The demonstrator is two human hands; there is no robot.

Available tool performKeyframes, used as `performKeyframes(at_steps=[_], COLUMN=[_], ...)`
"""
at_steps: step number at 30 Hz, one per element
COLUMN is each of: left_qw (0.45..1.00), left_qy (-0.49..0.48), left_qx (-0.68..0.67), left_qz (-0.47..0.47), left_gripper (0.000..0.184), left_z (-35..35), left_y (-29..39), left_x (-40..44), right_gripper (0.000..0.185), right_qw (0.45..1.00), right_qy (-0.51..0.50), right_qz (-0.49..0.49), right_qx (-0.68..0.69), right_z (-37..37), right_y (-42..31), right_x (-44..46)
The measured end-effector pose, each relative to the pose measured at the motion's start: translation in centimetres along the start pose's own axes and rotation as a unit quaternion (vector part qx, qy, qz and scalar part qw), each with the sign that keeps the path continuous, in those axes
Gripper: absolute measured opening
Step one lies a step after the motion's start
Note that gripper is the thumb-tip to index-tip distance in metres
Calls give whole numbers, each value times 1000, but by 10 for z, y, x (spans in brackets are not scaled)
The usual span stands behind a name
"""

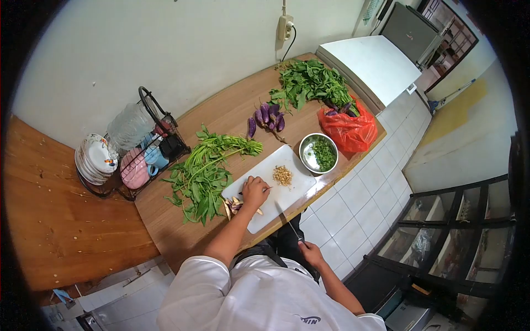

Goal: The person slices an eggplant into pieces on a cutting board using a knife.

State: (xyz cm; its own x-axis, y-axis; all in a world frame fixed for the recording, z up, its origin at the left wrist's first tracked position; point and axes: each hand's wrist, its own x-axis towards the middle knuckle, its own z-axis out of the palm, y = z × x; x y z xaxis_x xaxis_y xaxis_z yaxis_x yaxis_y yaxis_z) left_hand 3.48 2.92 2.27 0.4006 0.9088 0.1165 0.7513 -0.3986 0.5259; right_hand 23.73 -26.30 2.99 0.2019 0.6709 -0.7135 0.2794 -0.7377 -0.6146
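On the white cutting board (301, 190), my left hand (255, 192) has its fingers bent together over a small dark piece too small to name. Cut eggplant pieces (234, 207) lie beside that hand, at the board's left end. My right hand (312, 254) is wrapped round the handle of a knife (289, 222), whose blade points up toward the board's near edge. A small heap of chopped yellowish bits (282, 175) sits on the board. Touching its upper right side is a metal bowl (303, 149) with chopped greens (323, 154) inside.
Leafy greens (201, 185) lie left of the board, and more greens (309, 80) at the back. Purple eggplants (269, 117) rest between them. A red plastic bag (350, 132) stands at the right edge. A dish rack (179, 140) holds plates and cups at left.
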Motion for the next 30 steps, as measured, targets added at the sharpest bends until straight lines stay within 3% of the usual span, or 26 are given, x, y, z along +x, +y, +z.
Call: performKeyframes(at_steps=[6, 14, 30], left_qw=[999, 997, 996], left_qy=[-3, 48, 81], left_qx=[9, 4, -9], left_qz=[-50, -55, -39], left_gripper=[7, 8, 10], left_z=[6, 18, 24], left_y=[-3, -2, -1], left_x=[-3, -6, 2], right_gripper=[54, 52, 55], right_qw=[996, 997, 999], right_qy=[4, 38, 20], right_qz=[3, -72, -24], right_qx=[85, 14, -39], right_z=[3, 17, 22], right_y=[-24, -55, -66], right_x=[15, 47, 50])
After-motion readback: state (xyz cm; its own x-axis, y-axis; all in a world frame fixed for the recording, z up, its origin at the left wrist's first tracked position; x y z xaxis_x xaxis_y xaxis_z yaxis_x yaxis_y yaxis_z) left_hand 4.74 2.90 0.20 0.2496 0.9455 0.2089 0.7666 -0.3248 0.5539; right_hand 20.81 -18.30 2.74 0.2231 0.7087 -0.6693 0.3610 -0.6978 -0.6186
